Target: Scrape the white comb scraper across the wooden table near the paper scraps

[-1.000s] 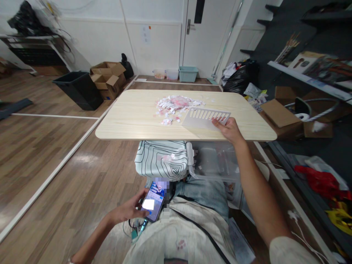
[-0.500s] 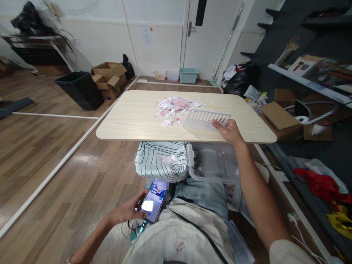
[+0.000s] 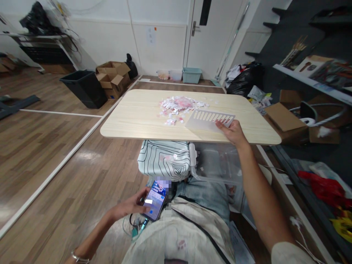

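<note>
My left hand (image 3: 137,203) is closed round a smartphone (image 3: 155,201) with a lit screen, held low over my lap; the thumb lies on its lower screen. A cable runs from the phone's lower end. My right hand (image 3: 233,132) grips a translucent white slotted plastic sheet (image 3: 203,122) by its right end, tilted over the pale wooden table (image 3: 132,121). Left of and behind the sheet lies a heap of small white and pink paper scraps (image 3: 180,104). A few scraps sit apart at the heap's near side.
Below the table's near edge are a pale patterned cushion (image 3: 162,161) and a clear plastic bin (image 3: 217,165). A black trash bin (image 3: 85,90) and cardboard boxes (image 3: 112,79) stand at left. An open carton (image 3: 286,119) is at right. A teal tub (image 3: 191,75) sits by the door.
The whole view has shifted slightly to the right. Both hands keep their holds on the phone and the slotted sheet. The bright patch on the phone screen is smaller.
</note>
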### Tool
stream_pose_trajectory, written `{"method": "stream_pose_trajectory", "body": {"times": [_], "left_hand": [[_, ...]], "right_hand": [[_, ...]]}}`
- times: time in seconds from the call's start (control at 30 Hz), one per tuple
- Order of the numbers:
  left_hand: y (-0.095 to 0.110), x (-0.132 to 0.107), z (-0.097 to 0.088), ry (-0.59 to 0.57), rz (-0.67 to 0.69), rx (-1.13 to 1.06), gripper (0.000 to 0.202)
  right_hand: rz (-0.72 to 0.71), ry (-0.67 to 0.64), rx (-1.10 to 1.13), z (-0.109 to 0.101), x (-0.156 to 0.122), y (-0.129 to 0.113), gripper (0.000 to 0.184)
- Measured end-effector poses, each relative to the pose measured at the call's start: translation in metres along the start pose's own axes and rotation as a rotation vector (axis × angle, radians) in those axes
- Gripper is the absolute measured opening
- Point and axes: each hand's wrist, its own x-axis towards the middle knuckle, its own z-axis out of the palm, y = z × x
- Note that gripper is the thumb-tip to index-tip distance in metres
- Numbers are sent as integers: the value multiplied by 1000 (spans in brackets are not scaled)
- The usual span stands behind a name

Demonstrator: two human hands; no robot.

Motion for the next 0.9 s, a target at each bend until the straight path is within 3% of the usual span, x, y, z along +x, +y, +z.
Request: {"method": "stream_pose_trajectory", "body": {"times": [0.1, 0.2, 0.53, 0.9], "left_hand": [[14, 4, 13, 143, -2, -33, 45], [19, 9, 24, 252, 7, -110, 45], [-9, 34, 35, 495, -40, -16, 64], [-9, 40, 38, 526, -62, 71, 65]], "right_hand": [[-6, -4, 7, 0, 0, 0, 55], [-9, -12, 7, 1, 0, -1, 54], [-13, -19, -17, 1, -1, -4, 57], [-21, -22, -18, 2, -1, -5, 55]]}}
